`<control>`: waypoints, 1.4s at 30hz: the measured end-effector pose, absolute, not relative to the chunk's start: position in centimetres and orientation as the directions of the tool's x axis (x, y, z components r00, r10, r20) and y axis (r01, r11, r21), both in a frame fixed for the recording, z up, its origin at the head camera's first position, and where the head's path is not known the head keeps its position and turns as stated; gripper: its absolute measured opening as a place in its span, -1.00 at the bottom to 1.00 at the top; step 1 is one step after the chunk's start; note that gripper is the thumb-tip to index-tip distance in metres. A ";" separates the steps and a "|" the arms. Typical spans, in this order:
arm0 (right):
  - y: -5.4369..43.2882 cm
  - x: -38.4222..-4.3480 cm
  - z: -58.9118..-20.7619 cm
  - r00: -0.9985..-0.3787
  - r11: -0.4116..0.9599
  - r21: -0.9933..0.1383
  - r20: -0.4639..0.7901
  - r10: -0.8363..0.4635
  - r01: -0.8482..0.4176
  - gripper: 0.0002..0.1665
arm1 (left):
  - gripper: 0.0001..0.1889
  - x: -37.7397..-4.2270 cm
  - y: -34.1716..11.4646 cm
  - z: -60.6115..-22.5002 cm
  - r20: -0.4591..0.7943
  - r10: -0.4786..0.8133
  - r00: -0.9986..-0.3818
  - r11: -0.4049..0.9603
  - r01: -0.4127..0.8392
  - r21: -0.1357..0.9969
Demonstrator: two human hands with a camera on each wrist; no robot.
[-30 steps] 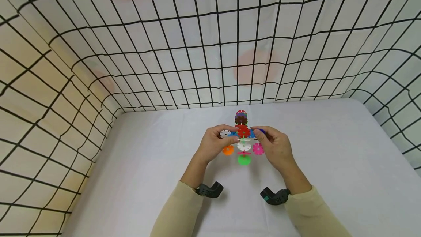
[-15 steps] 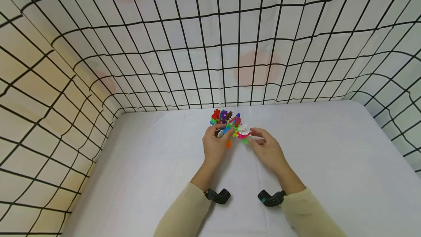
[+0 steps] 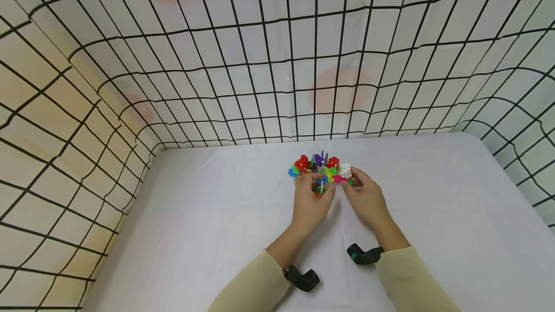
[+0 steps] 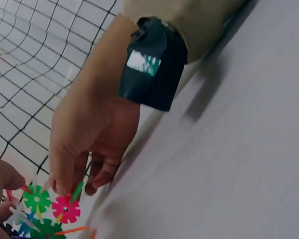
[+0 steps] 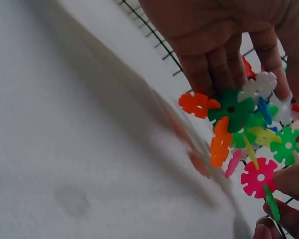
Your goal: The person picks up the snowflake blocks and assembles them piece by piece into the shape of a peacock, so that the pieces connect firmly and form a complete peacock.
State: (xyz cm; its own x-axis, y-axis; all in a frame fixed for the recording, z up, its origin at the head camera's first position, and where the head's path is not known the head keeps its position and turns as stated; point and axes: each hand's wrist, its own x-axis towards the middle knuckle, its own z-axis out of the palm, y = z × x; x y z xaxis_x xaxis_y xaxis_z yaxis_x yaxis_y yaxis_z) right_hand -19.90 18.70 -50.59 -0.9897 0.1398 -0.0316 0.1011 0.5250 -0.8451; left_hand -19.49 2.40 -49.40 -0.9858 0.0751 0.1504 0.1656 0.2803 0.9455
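A cluster of colourful notched interlocking discs (image 3: 302, 163) is held up between both hands in the head view. My left hand (image 3: 310, 208) pinches its near left part, around a blue disc (image 3: 323, 180). On the right end, by a white disc (image 3: 345, 170), my right hand (image 3: 368, 201) grips between thumb and fingers. Pink disc (image 4: 66, 209) and green disc (image 4: 37, 198) show near the right fingertips in the left wrist view. The right wrist view shows orange disc (image 5: 220, 142) and dark green disc (image 5: 231, 109) below the left hand (image 5: 224, 35). Fingers hide part of the cluster.
A white cloth-covered table (image 3: 195, 235) lies beneath. Black wire grid (image 3: 260, 61) rises along the back and both sides, with pale sheeting behind it. Each wrist wears a black camera (image 3: 303, 279) on a strap.
The disc cluster has turned from upright to lying sideways, then shifted a little right. Both hands have changed their hold, and the left hand has moved right, closer to the right hand.
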 end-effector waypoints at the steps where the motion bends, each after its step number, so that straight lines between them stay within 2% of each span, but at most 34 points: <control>1: 18.9 -20.0 -50.7 -0.989 0.535 -0.839 -0.028 0.147 0.103 -0.32 | -0.64 -19.3 2.5 -49.3 0.141 0.087 -0.986 0.278 0.160 0.947; 5: 19.5 -20.0 -51.1 -0.985 0.564 -0.821 0.020 0.172 0.082 -0.36 | -0.69 -19.0 2.6 -48.6 0.078 0.130 -0.988 0.292 0.113 0.950; 12: 19.3 -20.0 -51.4 -0.983 0.530 -0.847 0.061 0.175 0.042 -0.38 | -0.68 -20.1 -1.3 -45.4 -0.119 0.345 -0.931 0.525 0.086 0.847; 15: 19.2 -19.9 -51.3 -0.981 0.527 -0.849 0.066 0.183 0.042 -0.40 | -0.74 -20.9 -3.4 -44.3 -0.163 0.355 -0.921 0.594 0.087 0.800; 23: 19.3 -20.0 -51.4 -0.979 0.553 -0.831 0.058 0.193 0.060 -0.49 | -0.77 -22.5 -5.7 -44.5 -0.112 0.253 -0.961 0.605 0.067 0.793; 31: 19.9 -20.2 -51.5 -0.985 0.525 -0.848 0.019 0.169 0.074 -0.51 | -0.79 -23.0 -5.6 -45.6 -0.096 0.251 -0.963 0.577 0.069 0.814; 36: 20.5 -20.4 -51.5 -0.990 0.505 -0.856 -0.052 0.134 0.113 -0.48 | -0.78 -23.3 -5.6 -45.7 -0.094 0.268 -0.959 0.575 0.081 0.814; 42: 22.3 -20.5 -50.8 -0.982 0.493 -0.849 -0.164 0.096 0.190 -0.36 | -0.77 -23.5 -6.1 -45.5 -0.102 0.290 -0.952 0.590 0.094 0.802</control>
